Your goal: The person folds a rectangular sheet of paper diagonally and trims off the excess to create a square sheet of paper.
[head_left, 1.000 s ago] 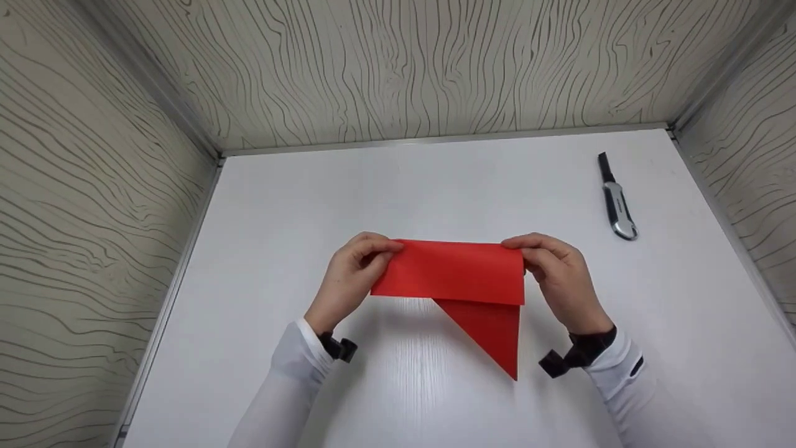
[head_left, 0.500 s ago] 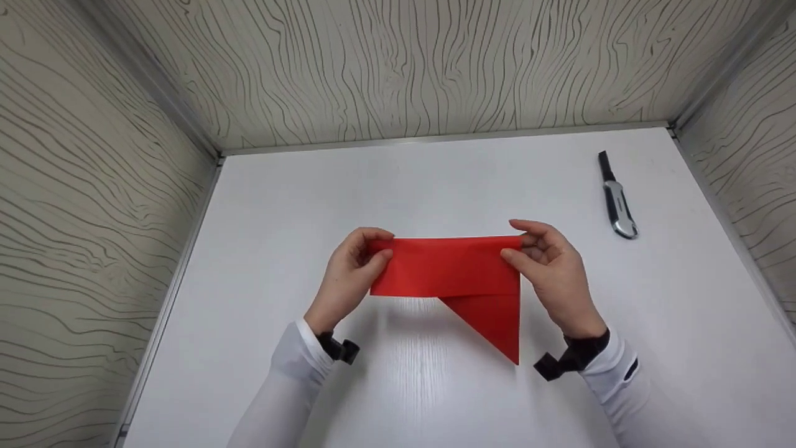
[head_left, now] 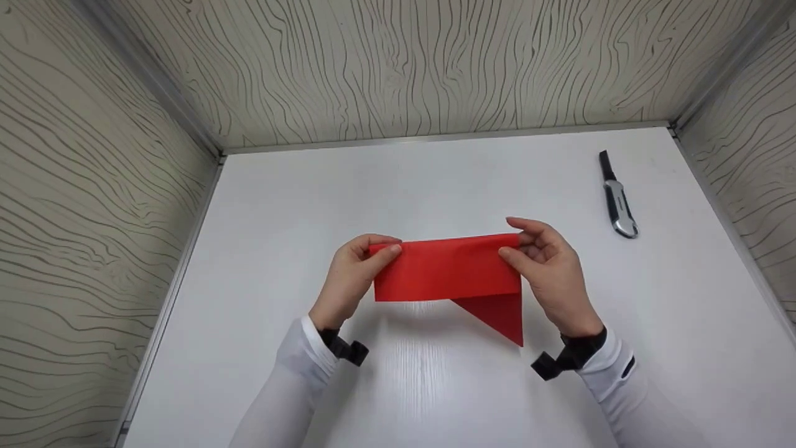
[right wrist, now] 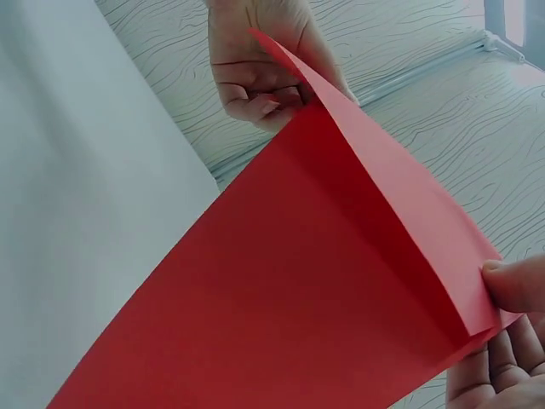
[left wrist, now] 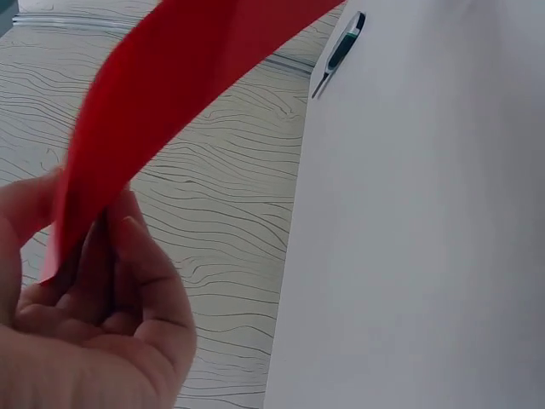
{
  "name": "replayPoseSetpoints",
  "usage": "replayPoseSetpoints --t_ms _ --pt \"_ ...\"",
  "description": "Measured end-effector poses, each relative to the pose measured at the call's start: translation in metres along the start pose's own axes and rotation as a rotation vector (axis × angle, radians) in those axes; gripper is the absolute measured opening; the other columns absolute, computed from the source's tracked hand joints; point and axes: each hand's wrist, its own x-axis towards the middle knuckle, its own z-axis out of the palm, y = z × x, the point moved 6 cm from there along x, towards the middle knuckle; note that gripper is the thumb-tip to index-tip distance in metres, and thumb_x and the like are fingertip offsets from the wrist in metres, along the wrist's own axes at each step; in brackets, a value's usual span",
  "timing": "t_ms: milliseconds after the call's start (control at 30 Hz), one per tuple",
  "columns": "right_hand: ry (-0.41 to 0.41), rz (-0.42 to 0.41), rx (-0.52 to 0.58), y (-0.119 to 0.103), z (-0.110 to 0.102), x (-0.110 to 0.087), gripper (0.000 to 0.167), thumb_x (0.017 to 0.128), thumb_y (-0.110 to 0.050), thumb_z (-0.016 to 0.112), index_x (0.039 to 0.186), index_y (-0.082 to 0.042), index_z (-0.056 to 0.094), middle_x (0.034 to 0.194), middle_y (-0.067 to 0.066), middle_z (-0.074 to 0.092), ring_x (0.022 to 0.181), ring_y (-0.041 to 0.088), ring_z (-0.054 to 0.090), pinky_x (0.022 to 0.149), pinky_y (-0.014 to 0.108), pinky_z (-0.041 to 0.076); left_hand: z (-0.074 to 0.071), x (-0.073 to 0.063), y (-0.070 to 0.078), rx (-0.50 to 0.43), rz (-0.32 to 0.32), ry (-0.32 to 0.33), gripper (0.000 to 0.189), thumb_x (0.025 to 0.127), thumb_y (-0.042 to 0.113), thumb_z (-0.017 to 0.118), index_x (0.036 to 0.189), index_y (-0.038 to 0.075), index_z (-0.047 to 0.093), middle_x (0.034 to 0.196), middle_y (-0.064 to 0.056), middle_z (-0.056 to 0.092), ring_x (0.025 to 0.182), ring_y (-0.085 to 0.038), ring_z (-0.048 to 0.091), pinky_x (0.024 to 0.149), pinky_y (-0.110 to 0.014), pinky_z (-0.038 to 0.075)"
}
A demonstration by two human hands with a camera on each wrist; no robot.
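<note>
A sheet of red paper (head_left: 444,270), folded over along its top edge, is held up above the white table between both hands. My left hand (head_left: 349,280) pinches its upper left corner, thumb in front and fingers behind. At the upper right corner, my right hand (head_left: 553,280) pinches it with the thumb on the near side, while the index finger sticks up off the paper. A triangular part of the sheet hangs below the front layer on the right. In the right wrist view, the folded-over flap (right wrist: 400,200) stands away from the larger red layer (right wrist: 255,273).
A utility knife (head_left: 620,208) with a grey and black handle lies at the back right of the white table (head_left: 423,404). Panels with a wood-grain pattern (head_left: 398,68) close off the back and both sides.
My right thumb has come round to the paper's near face and the index finger has lifted. The hanging triangle looks shorter, and the paper's left end sits slightly lower.
</note>
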Motion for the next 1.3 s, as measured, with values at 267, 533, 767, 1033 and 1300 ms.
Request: replayPoseSetpoints --t_ms 267,533,767,1033,1300 --pt "-0.024 -0.001 -0.010 0.000 0.000 0.000 0.050 0.094 -0.007 0.074 0.141 -0.007 0.057 0.113 0.019 0.059 0.099 0.030 0.064 0.085 0.030 0.059 -0.003 -0.001 0.003 0.088 0.072 0.022 0.024 0.093 0.032 0.078 0.112 0.016 0.075 0.105 -0.008 0.073 0.094 -0.031 0.070 0.083 -0.039 0.059" --pt "-0.062 -0.027 -0.100 0.000 0.008 -0.001 0.048 0.095 -0.005 0.073 0.140 -0.009 0.059 0.109 0.015 0.061 0.095 0.029 0.064 0.083 0.028 0.059 0.000 -0.001 0.009 0.437 0.028 -0.216 0.020 0.099 0.030 0.069 0.119 0.027 0.073 0.104 0.002 0.071 0.094 -0.022 0.068 0.086 -0.037 0.056" --pt "-0.140 -0.045 -0.096 0.003 0.026 -0.001 0.046 0.093 -0.004 0.075 0.136 -0.012 0.062 0.106 0.014 0.064 0.093 0.031 0.064 0.081 0.029 0.057 0.030 0.001 0.018 0.774 0.022 -0.446 0.021 0.101 0.042 0.063 0.116 0.030 0.070 0.097 0.011 0.068 0.089 -0.013 0.066 0.084 -0.034 0.054" --pt "-0.161 -0.015 -0.090 0.011 0.035 0.002 0.047 0.093 -0.006 0.076 0.137 -0.011 0.061 0.106 0.015 0.064 0.091 0.030 0.065 0.080 0.028 0.058 0.048 0.013 0.027 0.880 0.088 -0.430 0.016 0.101 0.029 0.066 0.112 0.019 0.071 0.090 0.009 0.067 0.085 -0.014 0.064 0.084 -0.031 0.053" --pt "-0.171 0.068 -0.081 0.019 0.032 0.006 0.046 0.096 -0.020 0.075 0.139 -0.012 0.060 0.113 0.013 0.067 0.100 0.031 0.066 0.087 0.030 0.057 0.049 0.016 0.033 0.898 0.134 -0.406 0.013 0.100 0.026 0.067 0.110 0.019 0.072 0.090 0.008 0.066 0.084 -0.014 0.063 0.082 -0.029 0.053"
